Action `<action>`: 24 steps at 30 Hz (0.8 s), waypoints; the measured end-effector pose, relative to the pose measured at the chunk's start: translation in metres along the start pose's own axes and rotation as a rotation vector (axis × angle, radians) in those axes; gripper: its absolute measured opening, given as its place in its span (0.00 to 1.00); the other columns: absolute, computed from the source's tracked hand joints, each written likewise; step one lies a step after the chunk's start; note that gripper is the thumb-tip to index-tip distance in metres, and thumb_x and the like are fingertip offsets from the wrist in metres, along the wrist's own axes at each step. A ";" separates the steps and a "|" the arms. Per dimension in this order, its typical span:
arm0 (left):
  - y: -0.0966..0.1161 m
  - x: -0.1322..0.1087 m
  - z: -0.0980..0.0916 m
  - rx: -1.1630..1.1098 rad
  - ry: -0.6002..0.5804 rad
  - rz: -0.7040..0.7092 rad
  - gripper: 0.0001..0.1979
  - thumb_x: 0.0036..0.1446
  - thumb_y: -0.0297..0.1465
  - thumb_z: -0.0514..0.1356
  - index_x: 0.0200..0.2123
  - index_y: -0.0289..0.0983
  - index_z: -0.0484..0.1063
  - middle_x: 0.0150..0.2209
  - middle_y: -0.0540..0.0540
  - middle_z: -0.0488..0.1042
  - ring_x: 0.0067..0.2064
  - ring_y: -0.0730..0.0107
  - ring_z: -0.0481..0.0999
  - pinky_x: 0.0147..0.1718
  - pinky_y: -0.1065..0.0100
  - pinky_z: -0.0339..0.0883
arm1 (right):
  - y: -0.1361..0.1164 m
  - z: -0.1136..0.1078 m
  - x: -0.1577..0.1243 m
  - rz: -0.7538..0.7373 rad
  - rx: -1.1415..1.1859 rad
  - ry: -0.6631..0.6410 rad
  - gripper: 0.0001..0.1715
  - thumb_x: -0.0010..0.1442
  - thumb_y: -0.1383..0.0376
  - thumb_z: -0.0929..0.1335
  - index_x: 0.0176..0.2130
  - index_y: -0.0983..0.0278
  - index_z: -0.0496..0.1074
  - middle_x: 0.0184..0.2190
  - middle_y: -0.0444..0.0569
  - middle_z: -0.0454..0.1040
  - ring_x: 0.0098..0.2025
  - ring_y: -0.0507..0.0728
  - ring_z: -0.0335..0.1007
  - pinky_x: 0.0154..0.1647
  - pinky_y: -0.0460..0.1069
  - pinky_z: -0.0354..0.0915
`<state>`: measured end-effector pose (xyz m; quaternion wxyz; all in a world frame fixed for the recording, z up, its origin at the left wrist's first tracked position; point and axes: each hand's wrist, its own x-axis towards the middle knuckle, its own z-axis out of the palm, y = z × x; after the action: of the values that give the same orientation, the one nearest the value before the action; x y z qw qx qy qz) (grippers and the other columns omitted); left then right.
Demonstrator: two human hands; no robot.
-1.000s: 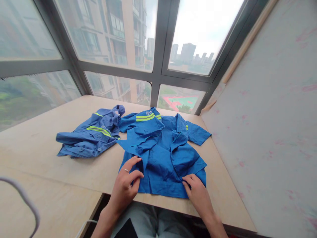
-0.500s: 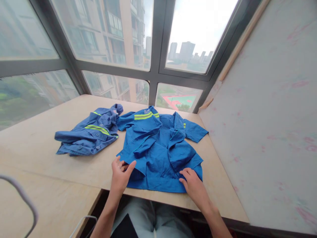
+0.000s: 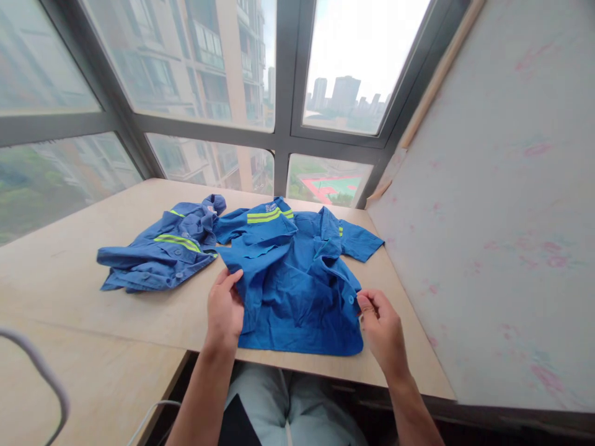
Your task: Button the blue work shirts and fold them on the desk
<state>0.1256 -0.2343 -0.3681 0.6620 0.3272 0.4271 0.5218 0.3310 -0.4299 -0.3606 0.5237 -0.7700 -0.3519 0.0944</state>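
A bright blue short-sleeved jacket (image 3: 302,297) with yellow-green stripes lies opened out on the wooden table, its collar end toward the window. My left hand (image 3: 225,306) is closed on the jacket's left front edge, which is lifted and folded over; some of its fingers are hidden beneath the cloth. On the other side my right hand (image 3: 382,322) pinches the right front edge beside a button, holding it raised. Farther left lies a second, duller blue jacket (image 3: 160,251) with similar stripes, crumpled and touched by neither hand.
The pale wooden table (image 3: 60,272) reaches the window frame (image 3: 281,142) at the back. A papered wall (image 3: 488,248) borders it on the right. A grey-white cable (image 3: 49,371) curves over the near left side.
Both hands have taken hold of the bright jacket's front edges. The left edge has risen up and away; the right edge is now lifted with its button showing. The view has shifted slightly.
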 end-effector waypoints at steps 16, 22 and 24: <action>-0.057 -0.030 -0.075 1.457 -0.660 0.801 0.35 0.57 0.31 0.61 0.67 0.39 0.56 0.68 0.36 0.57 0.70 0.45 0.50 0.63 0.40 0.52 | -0.013 0.001 0.009 0.037 0.462 0.509 0.19 0.58 0.54 0.71 0.43 0.65 0.71 0.31 0.43 0.71 0.27 0.49 0.65 0.28 0.44 0.63; -0.068 -0.005 -0.117 1.513 -0.521 0.947 0.15 0.64 0.37 0.56 0.49 0.40 0.77 0.53 0.39 0.76 0.58 0.49 0.72 0.55 0.45 0.67 | -0.034 0.033 0.005 -0.198 0.253 0.208 0.14 0.65 0.56 0.65 0.44 0.63 0.72 0.31 0.45 0.73 0.27 0.51 0.67 0.28 0.45 0.65; -0.065 -0.004 -0.120 1.471 -0.491 1.003 0.14 0.65 0.35 0.54 0.44 0.38 0.79 0.47 0.39 0.79 0.51 0.54 0.77 0.51 0.51 0.71 | -0.035 0.055 -0.002 -0.316 0.140 -0.291 0.13 0.65 0.59 0.65 0.45 0.61 0.74 0.29 0.44 0.74 0.27 0.52 0.70 0.31 0.46 0.66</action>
<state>0.0428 -0.2557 -0.4747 0.0559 0.9135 0.3072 0.2607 0.2855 -0.3832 -0.3547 0.5280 -0.6454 -0.5325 0.1454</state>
